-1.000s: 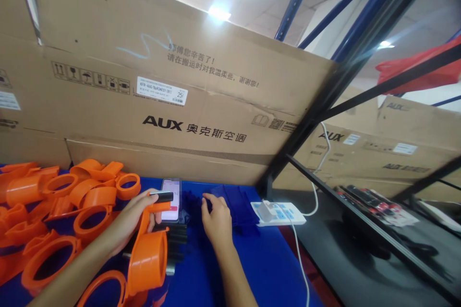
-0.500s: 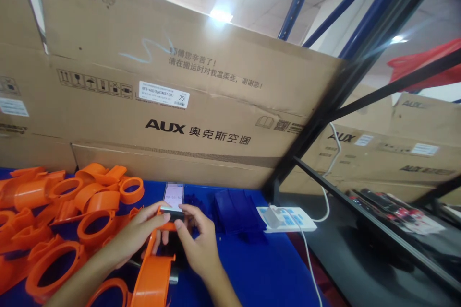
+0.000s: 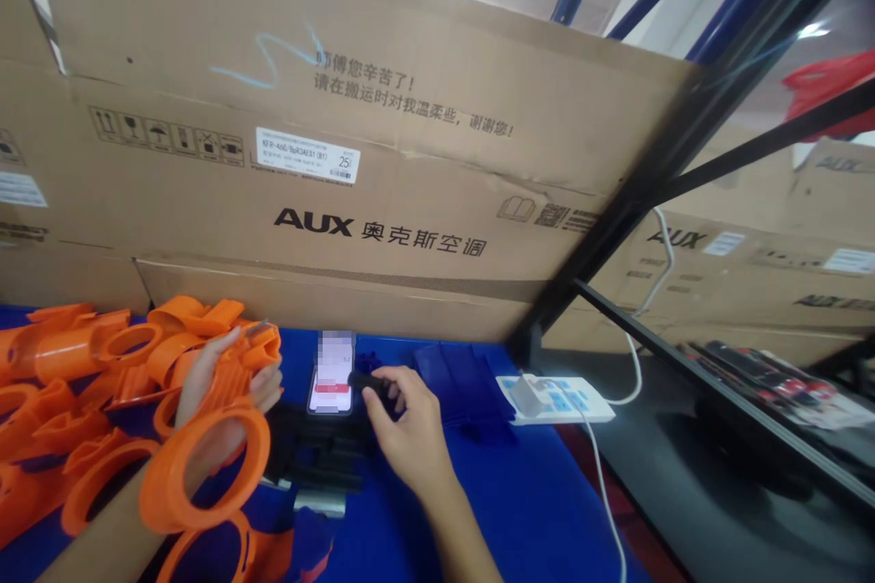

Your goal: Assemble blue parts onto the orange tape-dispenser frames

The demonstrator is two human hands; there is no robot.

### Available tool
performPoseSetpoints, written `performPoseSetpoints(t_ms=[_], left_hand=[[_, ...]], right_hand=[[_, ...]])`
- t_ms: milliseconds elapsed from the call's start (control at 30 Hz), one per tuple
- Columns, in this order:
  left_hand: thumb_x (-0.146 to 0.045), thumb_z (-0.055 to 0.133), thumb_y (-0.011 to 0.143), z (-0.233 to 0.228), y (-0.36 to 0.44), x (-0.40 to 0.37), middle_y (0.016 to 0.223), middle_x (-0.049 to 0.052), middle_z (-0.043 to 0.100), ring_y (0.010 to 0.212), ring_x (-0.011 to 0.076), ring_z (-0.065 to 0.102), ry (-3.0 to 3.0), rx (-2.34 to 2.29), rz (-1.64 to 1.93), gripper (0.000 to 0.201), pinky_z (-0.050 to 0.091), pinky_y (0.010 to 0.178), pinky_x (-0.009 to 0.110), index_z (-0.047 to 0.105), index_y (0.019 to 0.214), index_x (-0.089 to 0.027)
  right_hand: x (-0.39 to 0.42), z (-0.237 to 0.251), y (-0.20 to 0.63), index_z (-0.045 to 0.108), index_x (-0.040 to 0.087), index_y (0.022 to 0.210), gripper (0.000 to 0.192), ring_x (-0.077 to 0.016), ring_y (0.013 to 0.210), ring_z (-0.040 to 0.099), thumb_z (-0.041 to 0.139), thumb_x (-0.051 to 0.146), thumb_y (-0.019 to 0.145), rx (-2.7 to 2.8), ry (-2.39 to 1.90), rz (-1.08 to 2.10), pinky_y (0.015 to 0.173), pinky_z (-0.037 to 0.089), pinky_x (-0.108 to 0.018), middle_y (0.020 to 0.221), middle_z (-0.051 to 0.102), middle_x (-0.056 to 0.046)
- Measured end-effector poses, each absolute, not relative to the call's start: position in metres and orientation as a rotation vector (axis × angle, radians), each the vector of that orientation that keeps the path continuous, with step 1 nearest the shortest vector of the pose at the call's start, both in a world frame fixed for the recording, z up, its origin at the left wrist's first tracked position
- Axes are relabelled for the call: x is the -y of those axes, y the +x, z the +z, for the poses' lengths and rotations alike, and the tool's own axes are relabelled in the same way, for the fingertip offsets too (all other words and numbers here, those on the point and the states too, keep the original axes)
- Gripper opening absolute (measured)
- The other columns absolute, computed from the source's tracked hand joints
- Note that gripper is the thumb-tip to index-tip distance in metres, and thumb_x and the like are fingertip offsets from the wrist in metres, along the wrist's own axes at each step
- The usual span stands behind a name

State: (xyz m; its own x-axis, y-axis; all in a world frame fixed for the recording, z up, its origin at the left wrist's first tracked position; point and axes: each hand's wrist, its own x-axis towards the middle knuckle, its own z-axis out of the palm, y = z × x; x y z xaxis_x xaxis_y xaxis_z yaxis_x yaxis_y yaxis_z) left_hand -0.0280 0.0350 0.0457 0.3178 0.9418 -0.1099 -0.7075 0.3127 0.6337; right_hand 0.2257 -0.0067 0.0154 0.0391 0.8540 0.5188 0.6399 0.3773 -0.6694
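While the left hand (image 3: pixel 229 373) grips an orange plastic clamp ring (image 3: pixel 205 465) by its ribbed stem, the wide hoop hanging toward six o'clock over the blue desk (image 3: pixel 519 510), the right hand (image 3: pixel 410 428) pinches a small black cylinder (image 3: pixel 367 380) between thumb and fingertips, just at three o'clock of a phone (image 3: pixel 331 375) propped upright with its screen lit. That short, smooth, dark piece looks easy to fumble; a loose pinch could drop it into the black ribbed parts (image 3: pixel 321 460) below, where it would be hard to pick out. A swing of the ring could also knock the phone flat. More glossy, thin-walled orange rings (image 3: pixel 82 364) are heaped at nine o'clock, and stiff dark-blue plastic pieces (image 3: pixel 465 383) lie at three o'clock beside a white power strip (image 3: pixel 553 398), all backed by matt cardboard boxes (image 3: pixel 342 155)
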Motion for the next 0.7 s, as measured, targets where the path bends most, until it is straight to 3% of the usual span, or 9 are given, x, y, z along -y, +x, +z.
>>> performPoseSetpoints(t_ms=[133,333,467,567,700], left_hand=[[-0.047,0.058,0.092,0.042,-0.030,-0.039,0.055,-0.002,0.049,0.045,0.0125,0.044,0.544,-0.463,1.184,0.028,0.045,0.047,0.027,0.053,0.077,-0.024],[-0.048,0.058,0.094,0.037,-0.028,-0.041,0.058,-0.002,0.052,0.048,0.0128,0.049,0.561,-0.448,1.233,0.029,0.051,0.053,0.027,0.056,0.079,-0.024],[-0.045,0.055,0.096,0.028,-0.032,-0.046,0.057,-0.003,0.053,0.046,0.0121,0.048,0.583,-0.418,1.180,0.027,0.048,0.049,0.025,0.059,0.083,-0.021],[-0.049,0.053,0.096,0.018,-0.036,-0.052,0.055,-0.002,0.052,0.043,0.0114,0.046,0.592,-0.425,1.112,0.037,0.043,0.045,0.024,0.058,0.075,-0.019],[-0.061,0.047,0.095,0.014,-0.034,-0.054,0.047,-0.001,0.048,0.040,0.0111,0.045,0.698,-0.499,0.994,0.055,0.039,0.043,0.023,0.058,0.062,-0.018]], right_hand=[[0.013,0.011,0.210,0.068,0.023,0.098,0.010,-0.0228,0.092,0.061,0.070,0.023,0.089,2.039,-1.205,0.305,0.085,0.050,-0.037,0.097,0.068,-0.004],[0.015,-0.010,0.192,0.068,0.023,0.098,0.015,-0.0238,0.094,0.057,0.076,0.030,0.087,2.284,-1.173,0.218,0.081,0.045,-0.036,0.102,0.065,-0.006],[0.013,-0.015,0.191,0.068,0.023,0.101,0.019,-0.0242,0.097,0.056,0.075,0.036,0.089,2.350,-1.193,0.233,0.082,0.043,-0.037,0.106,0.063,-0.007],[0.013,-0.013,0.191,0.069,0.024,0.103,0.021,-0.0252,0.100,0.056,0.074,0.040,0.091,2.340,-1.177,0.267,0.084,0.043,-0.039,0.108,0.064,-0.007],[0.015,-0.004,0.193,0.070,0.025,0.104,0.011,-0.0254,0.101,0.056,0.066,0.032,0.097,2.198,-1.165,0.302,0.088,0.043,-0.041,0.106,0.067,-0.007]])
